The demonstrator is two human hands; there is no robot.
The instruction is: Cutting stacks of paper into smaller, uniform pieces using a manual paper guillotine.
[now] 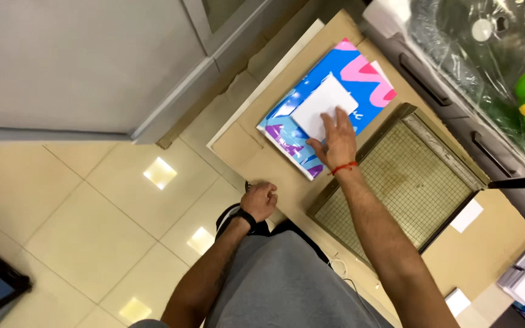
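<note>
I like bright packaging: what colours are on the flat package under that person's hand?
Package: bright blue with pink and purple squiggles, white label on top. Head view.

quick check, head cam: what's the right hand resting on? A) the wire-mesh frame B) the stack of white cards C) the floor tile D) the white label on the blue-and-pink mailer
D: the right hand lies flat with its fingers on the white label atop the blue-and-pink mailer; the wire-mesh frame sits beside it, untouched.
</note>
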